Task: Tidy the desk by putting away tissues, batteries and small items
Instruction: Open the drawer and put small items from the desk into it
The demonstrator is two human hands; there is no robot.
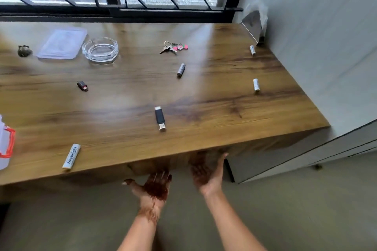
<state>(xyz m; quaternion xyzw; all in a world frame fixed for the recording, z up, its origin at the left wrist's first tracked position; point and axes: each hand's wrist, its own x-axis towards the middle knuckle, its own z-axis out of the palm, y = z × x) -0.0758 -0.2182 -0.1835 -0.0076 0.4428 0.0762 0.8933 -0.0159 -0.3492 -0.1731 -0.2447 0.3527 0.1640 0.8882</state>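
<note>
Both hands are low, in front of the desk (122, 140) and under its front edge, and hold nothing; the left hand (153, 188) is spread wide, palm up; the right hand (206, 171) is open too, its fingers straight and reaching to the edge.

Straight ahead of the left hand, up on the desktop, lies the USB adapter (160, 118), long axis running almost directly away from it. The Heybright battery (71, 156) lies well off to that hand's left, close to the front edge, tilted slightly off the same line. A second battery (181, 69) sits farther beyond the adapter. Two more batteries (256, 85) (252, 50) lie ahead and right of the right hand, which looks the better choice for them. The left hand is nearer the adapter and seems best placed to lift it first.
</note>
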